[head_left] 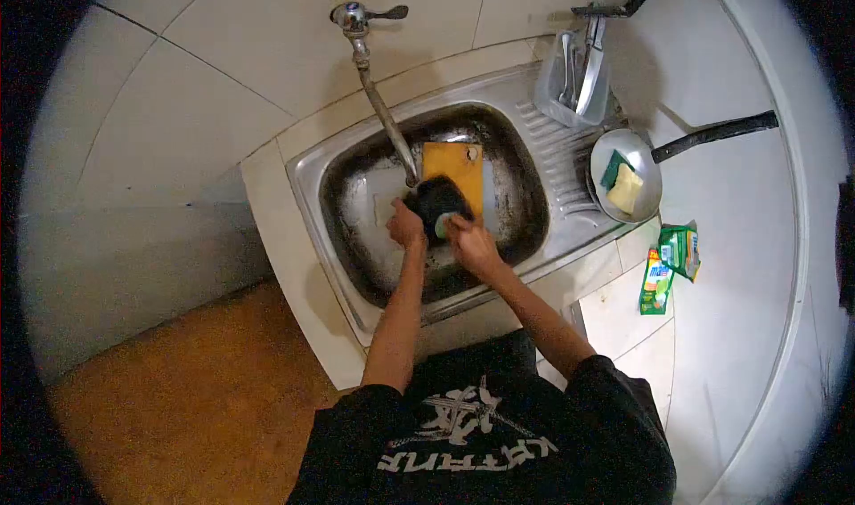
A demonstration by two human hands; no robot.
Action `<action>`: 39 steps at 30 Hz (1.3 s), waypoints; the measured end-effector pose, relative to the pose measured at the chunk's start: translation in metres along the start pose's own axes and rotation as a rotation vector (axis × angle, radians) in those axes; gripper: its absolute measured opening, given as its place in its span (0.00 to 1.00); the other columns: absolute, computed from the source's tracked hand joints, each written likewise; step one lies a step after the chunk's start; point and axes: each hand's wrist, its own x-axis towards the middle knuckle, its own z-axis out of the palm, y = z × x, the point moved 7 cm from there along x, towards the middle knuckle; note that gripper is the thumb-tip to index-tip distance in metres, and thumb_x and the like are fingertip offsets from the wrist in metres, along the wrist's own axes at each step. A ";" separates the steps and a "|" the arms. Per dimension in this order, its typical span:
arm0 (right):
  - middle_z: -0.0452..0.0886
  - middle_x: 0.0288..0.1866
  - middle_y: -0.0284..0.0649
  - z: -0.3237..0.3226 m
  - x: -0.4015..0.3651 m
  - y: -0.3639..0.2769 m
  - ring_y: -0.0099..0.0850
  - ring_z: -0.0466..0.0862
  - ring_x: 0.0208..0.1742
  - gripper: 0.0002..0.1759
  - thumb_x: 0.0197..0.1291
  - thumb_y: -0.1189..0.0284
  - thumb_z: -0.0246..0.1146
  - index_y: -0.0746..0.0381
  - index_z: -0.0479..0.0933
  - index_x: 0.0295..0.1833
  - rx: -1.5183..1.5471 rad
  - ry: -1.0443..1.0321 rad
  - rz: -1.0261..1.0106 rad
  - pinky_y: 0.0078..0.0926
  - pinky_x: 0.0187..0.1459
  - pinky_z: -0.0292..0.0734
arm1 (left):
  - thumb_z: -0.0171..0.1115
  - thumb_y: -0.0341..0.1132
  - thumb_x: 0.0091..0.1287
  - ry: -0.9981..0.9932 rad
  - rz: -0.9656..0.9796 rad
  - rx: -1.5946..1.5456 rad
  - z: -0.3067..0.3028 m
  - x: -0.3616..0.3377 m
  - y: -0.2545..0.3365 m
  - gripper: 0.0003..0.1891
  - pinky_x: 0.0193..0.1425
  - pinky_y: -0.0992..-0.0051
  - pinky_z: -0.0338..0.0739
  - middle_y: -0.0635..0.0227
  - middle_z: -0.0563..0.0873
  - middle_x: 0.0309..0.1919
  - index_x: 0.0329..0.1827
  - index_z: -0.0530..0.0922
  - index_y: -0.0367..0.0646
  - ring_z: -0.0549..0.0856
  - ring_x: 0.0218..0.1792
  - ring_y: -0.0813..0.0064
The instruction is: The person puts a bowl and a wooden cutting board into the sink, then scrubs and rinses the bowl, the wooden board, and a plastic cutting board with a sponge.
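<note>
A black, rounded piece of kitchenware (435,195) is held over the sink basin (365,264), below the end of the faucet (385,118). My left hand (406,223) grips its left edge. At its lower right, my right hand (472,245) is closed round a small pale green item (442,226) that rests against the black surface. Behind the black piece, a yellow-orange cutting board (465,162) lies in the basin. Whether water is running cannot be made out.
Right of the basin, a clear container (554,104) holds knives and other utensils. A pan (648,193) carries a green sponge (612,168) and a yellow one (626,190). Two green packets (680,248) (655,282) lie at the counter's right.
</note>
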 end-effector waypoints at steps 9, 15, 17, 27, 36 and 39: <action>0.75 0.41 0.45 -0.009 0.001 -0.006 0.49 0.76 0.29 0.15 0.51 0.78 0.52 0.65 0.72 0.46 0.183 0.073 0.021 0.41 0.29 0.74 | 0.42 0.60 0.60 -0.009 0.119 0.021 0.005 0.012 -0.003 0.37 0.45 0.54 0.70 0.41 0.76 0.42 0.40 0.73 0.24 0.77 0.41 0.48; 0.75 0.45 0.45 0.020 -0.004 0.012 0.47 0.78 0.32 0.17 0.48 0.80 0.53 0.65 0.73 0.47 0.132 0.041 0.066 0.40 0.34 0.75 | 0.43 0.58 0.61 0.117 0.101 0.040 0.002 0.009 -0.004 0.34 0.45 0.53 0.69 0.40 0.76 0.41 0.38 0.74 0.25 0.77 0.41 0.46; 0.75 0.45 0.44 0.015 -0.004 0.011 0.47 0.78 0.33 0.17 0.47 0.80 0.53 0.65 0.73 0.47 0.159 0.088 0.066 0.40 0.34 0.75 | 0.43 0.58 0.61 0.065 0.004 -0.088 -0.004 -0.004 0.005 0.34 0.46 0.52 0.68 0.40 0.76 0.41 0.38 0.74 0.25 0.77 0.42 0.45; 0.74 0.40 0.46 -0.011 0.014 0.002 0.48 0.78 0.30 0.15 0.46 0.81 0.53 0.68 0.73 0.43 0.218 -0.008 0.155 0.43 0.31 0.74 | 0.38 0.56 0.63 0.130 0.100 0.116 0.011 0.017 -0.014 0.33 0.48 0.53 0.69 0.40 0.77 0.39 0.46 0.71 0.28 0.78 0.40 0.46; 0.75 0.42 0.45 -0.011 0.018 0.003 0.49 0.78 0.33 0.14 0.47 0.79 0.52 0.68 0.73 0.41 0.236 -0.066 0.197 0.40 0.33 0.75 | 0.36 0.52 0.66 0.051 0.042 0.051 -0.001 0.000 0.004 0.28 0.43 0.55 0.71 0.42 0.77 0.39 0.50 0.69 0.33 0.79 0.39 0.47; 0.75 0.43 0.46 -0.013 0.007 -0.006 0.49 0.77 0.32 0.13 0.48 0.79 0.52 0.67 0.74 0.40 0.183 -0.023 0.124 0.41 0.32 0.74 | 0.37 0.50 0.67 0.112 0.155 0.254 0.035 0.059 -0.030 0.27 0.38 0.55 0.73 0.42 0.78 0.37 0.50 0.69 0.32 0.79 0.36 0.47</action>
